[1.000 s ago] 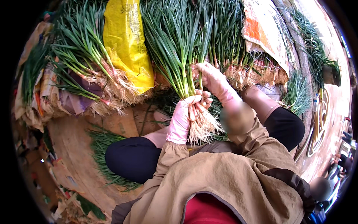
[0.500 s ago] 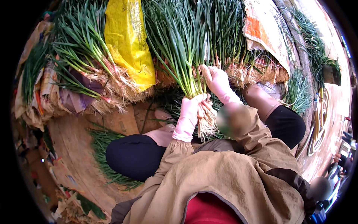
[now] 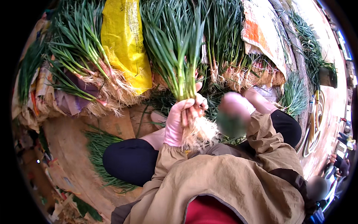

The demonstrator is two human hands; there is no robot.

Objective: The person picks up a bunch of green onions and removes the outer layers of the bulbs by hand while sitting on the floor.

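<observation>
**Hands apart: only the left hand [image 3: 175, 119] has the bunch [image 3: 182, 80]**

Fingers of the left hand are closed firmly round the stems just above the roots [image 3: 199, 130]. The bunch stands nearly upright in front of the lap, leaves fanning upward and pale roots hanging below the fist. Half a second ago the right hand [image 3: 238, 101] was at the stems too; now it has come away and down, toward the right knee [image 3: 285, 127]. That seems to leave the bunch's whole weight to the left hand, with the stems exposed on their right side. A blur hides the right fingers; some green shows in it, but I cannot tell how far open they are or whether they hold anything.

Beneath the hands lie loose leaves [image 3: 212, 102]. Beyond the bunch, more plants [image 3: 223, 41] stand packed in a row, roots toward the person, partly under an orange and white sack [image 3: 257, 31]. A yellow sack [image 3: 125, 48] separates them from a rooted heap [image 3: 80, 43] on the left. Cut greens [image 3: 102, 158] lie beside the left knee [image 3: 128, 160], and a coiled hose [image 3: 315, 127] is far right.
</observation>
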